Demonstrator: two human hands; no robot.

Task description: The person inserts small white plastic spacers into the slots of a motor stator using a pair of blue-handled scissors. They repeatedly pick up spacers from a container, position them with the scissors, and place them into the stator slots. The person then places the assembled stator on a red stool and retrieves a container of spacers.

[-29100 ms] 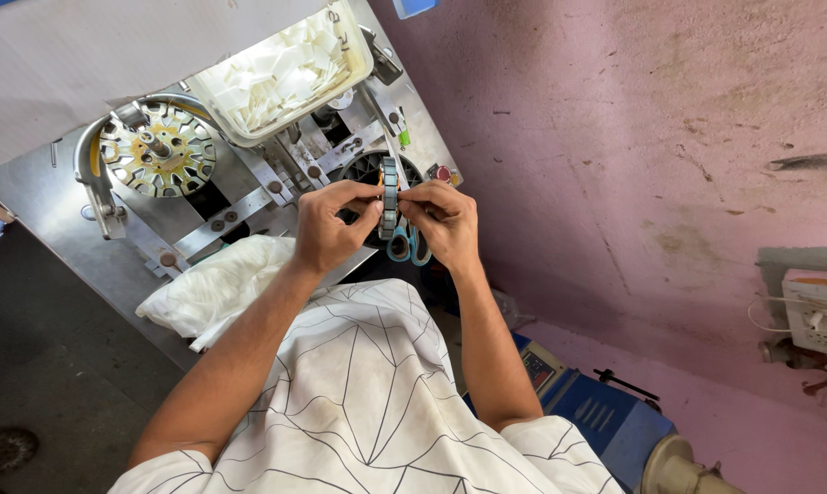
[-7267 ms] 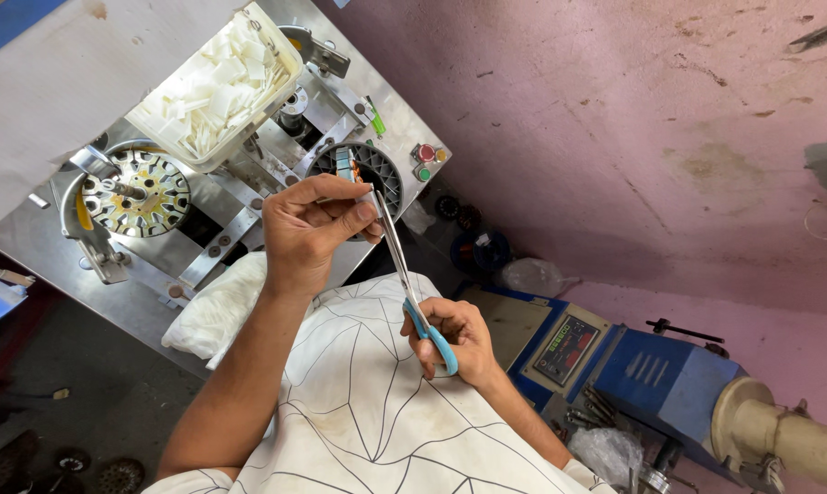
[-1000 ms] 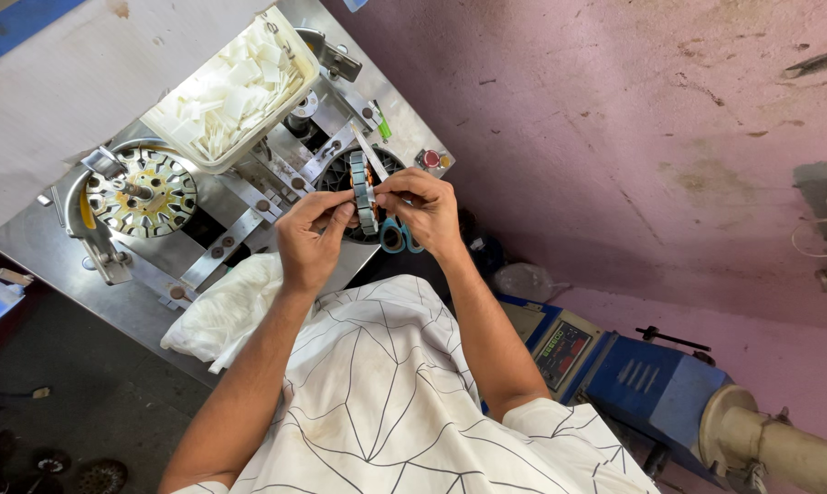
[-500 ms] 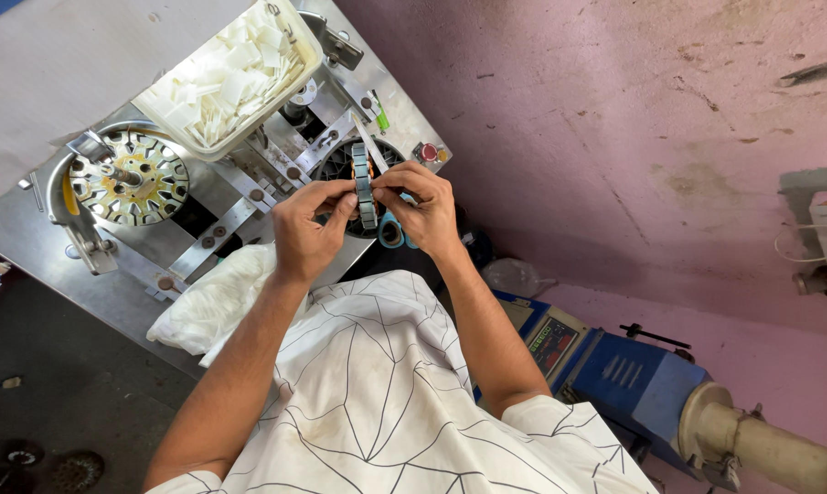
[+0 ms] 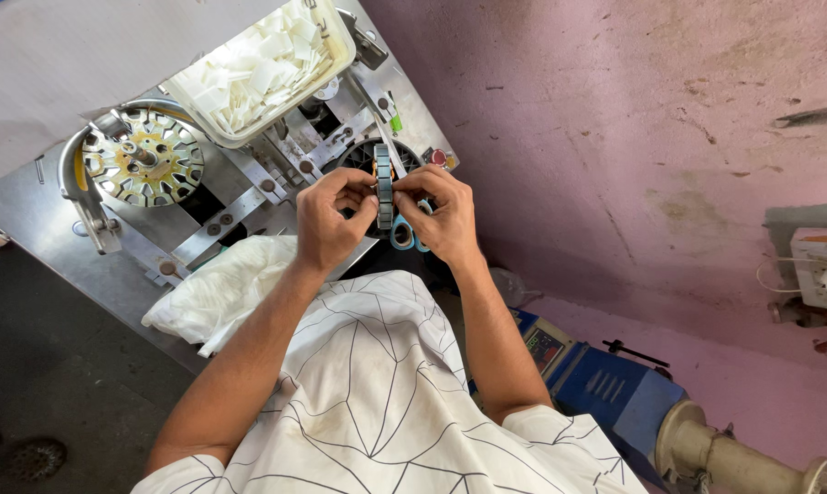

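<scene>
Low in the frame lies the lap in white patterned cloth (image 5: 377, 402). Above it, at the centre, the left hand (image 5: 329, 220) and right hand (image 5: 439, 218) both pinch a slotted metal ring (image 5: 383, 187), held on edge. The right hand also keeps blue scissors (image 5: 402, 233), which a moment ago pointed upward; now the blade is lowered. Farther up stand the steel machine (image 5: 240, 197) and a tray of white slips (image 5: 258, 64).

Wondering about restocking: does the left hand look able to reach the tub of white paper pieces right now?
Probably yes, once it lets go: the left hand is pinching the ring-shaped metal core with the right hand. The tub of white pieces sits open-topped just beyond, with nothing between.
</scene>
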